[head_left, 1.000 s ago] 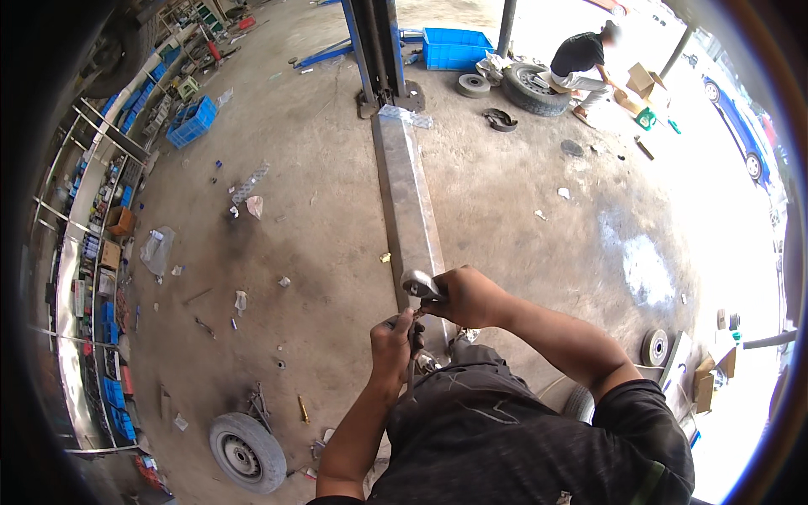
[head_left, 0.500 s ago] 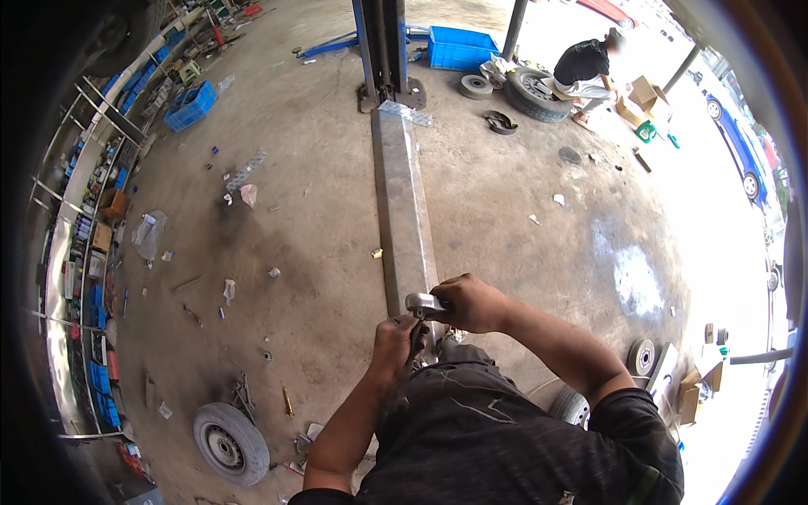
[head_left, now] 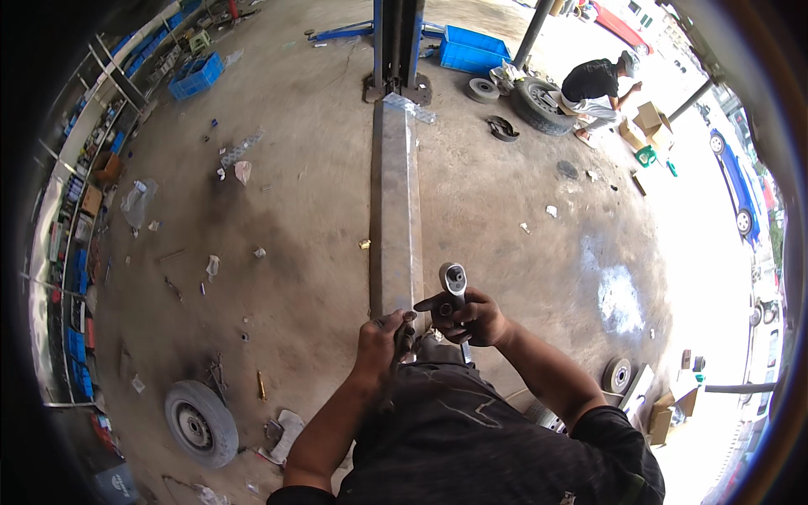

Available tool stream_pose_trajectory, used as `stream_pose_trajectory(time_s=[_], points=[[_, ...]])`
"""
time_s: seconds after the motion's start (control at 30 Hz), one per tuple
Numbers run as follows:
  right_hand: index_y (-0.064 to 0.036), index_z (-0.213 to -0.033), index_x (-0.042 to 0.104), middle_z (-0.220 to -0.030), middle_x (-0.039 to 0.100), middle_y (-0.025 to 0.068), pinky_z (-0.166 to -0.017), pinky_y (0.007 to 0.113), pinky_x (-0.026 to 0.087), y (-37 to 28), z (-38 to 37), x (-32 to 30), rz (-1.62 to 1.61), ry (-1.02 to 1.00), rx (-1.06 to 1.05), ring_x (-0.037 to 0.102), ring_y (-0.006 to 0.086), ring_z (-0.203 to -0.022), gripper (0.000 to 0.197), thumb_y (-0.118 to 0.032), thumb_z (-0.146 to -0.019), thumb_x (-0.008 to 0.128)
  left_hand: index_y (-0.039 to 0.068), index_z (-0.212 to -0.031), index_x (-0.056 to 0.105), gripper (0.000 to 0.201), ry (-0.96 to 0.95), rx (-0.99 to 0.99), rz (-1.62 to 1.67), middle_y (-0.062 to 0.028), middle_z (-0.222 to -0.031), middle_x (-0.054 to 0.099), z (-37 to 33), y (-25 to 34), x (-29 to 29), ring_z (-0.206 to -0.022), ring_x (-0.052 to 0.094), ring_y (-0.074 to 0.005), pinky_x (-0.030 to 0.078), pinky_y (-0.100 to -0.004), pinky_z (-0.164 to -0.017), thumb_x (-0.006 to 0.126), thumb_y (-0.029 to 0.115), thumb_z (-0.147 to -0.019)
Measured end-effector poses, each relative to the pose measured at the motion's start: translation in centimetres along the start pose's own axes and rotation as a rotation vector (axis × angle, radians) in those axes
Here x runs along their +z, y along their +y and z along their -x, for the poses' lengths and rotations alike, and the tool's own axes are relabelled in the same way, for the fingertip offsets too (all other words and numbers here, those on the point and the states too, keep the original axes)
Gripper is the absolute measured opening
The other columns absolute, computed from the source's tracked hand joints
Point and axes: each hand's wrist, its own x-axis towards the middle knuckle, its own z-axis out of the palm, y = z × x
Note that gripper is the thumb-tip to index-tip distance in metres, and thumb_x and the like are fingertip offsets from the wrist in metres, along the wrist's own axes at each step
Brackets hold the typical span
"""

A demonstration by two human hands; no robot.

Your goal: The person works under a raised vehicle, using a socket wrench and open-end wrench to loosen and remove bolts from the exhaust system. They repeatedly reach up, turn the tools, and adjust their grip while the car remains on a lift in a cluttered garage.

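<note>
My right hand is closed around the handle of a ratchet wrench. The wrench's silver round head points up and away, with its dark drive side showing. A small round metal piece, perhaps a socket, sits at the fingers of that same hand. Just to the left, my left hand grips a dark metal tool whose rounded end sticks out past the thumb; its lower part is lost against my dark shirt. Both hands are close together in front of my body, and the ratchet head is apart from the left hand's tool.
A long metal floor cover runs ahead to a blue lift post. Wheels lie about, and litter dots the concrete. Shelving lines the left. A person in black sits by a tyre and cardboard boxes.
The ratchet head has come away from the left hand's tool and turned to point up and forward. My right hand has shifted slightly right and its fingers have opened partly.
</note>
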Motion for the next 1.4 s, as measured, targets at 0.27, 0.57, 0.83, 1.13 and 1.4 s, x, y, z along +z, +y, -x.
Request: stream_pose_trajectory(time_s=[0.27, 0.57, 0.83, 1.13, 1.4], points=[[0.0029, -0.116, 0.043, -0.084, 0.06, 0.0094, -0.066, 0.032, 0.045, -2.5, 0.1, 2.3, 1.143, 0.113, -0.223, 0.053, 0.0172, -0.073, 0.047, -0.013, -0.08, 0.068, 0.0, -0.086, 0.064, 0.03, 0.008, 0.066, -0.032, -0.0025, -0.057, 0.053, -0.1, -0.4, 0.4, -0.042, 0.046, -0.0088, 0.036, -0.0238, -0.038, 0.054, 0.027, -0.089], [0.001, -0.085, 0.061, -0.068, 0.061, 0.0089, -0.057, 0.027, 0.045, -3.3, 1.2, 3.5, 1.338, 0.302, -0.283, 0.052, 0.0087, -0.061, 0.023, -0.014, -0.073, 0.074, -0.006, -0.086, 0.062, 0.027, 0.082, 0.519, -0.25, -0.005, -0.06, 0.058, 2.6, 2.7, 3.1, -0.048, 0.051, -0.0066, 0.041, -0.0235, -0.044, 0.057, 0.021, -0.088], [0.0024, -0.092, 0.064, -0.089, 0.068, 0.0064, -0.07, 0.024, 0.049, -4.1, 1.7, 6.0, 1.511, 0.453, -0.191, 0.06, 0.0074, -0.08, 0.024, -0.004, -0.071, 0.074, -0.002, -0.088, 0.063, 0.02, 0.165, 0.729, -0.387, -0.0133, -0.071, 0.063, 3.1, 3.5, 3.7, -0.058, 0.061, -0.0192, 0.047, -0.0292, -0.053, 0.061, 0.017, -0.085], [0.0024, -0.092, 0.06, -0.086, 0.066, 0.006, -0.07, 0.024, 0.049, -3.6, 2.5, 5.5, 1.461, 0.499, -0.242, 0.059, 0.0075, -0.079, 0.026, -0.005, -0.072, 0.074, -0.002, -0.088, 0.062, 0.016, 0.231, 0.999, -0.647, -0.018, -0.076, 0.063, 2.8, 3.2, 3.6, -0.07, 0.064, -0.0296, 0.05, -0.0341, -0.061, 0.065, 0.011, -0.079], [0.0044, -0.091, 0.057, -0.082, 0.064, 0.0075, -0.067, 0.025, 0.049, -1.8, 2.2, 4.1, 1.285, 0.509, -0.201, 0.06, 0.0094, -0.075, 0.02, -0.006, -0.078, 0.069, -0.002, -0.088, 0.062, 0.014, 0.302, 0.898, -0.6, -0.0165, -0.075, 0.063, 2.0, 1.1, 3.7, -0.066, 0.063, -0.028, 0.049, -0.0333, -0.059, 0.063, 0.01, -0.081]])
